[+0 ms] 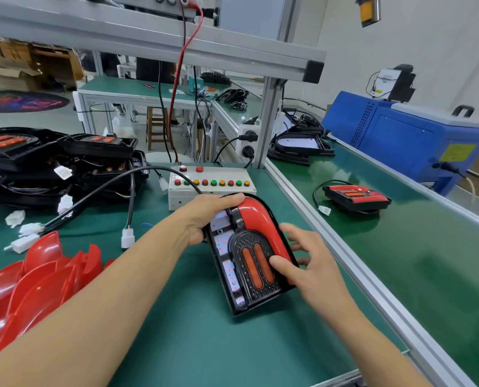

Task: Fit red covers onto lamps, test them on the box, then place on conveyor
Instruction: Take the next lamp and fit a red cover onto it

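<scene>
A black lamp (244, 263) with two orange strips lies tilted above the green table. A red cover (256, 216) sits over its top and right side, and small red lights glow on its bare left side. My left hand (205, 216) grips the lamp's top left corner. My right hand (308, 261) holds the lower right edge, thumb pressing on the front. The white test box (213, 188) with coloured buttons stands just behind. A finished lamp (355, 195) lies on the green conveyor (400, 261).
Loose red covers (37, 280) are heaped at the left front. Black lamps without covers (51, 160) with cables and white plugs (127, 237) pile up at the left back. A blue machine (406, 141) stands beyond the conveyor. An aluminium post (269, 121) rises behind the box.
</scene>
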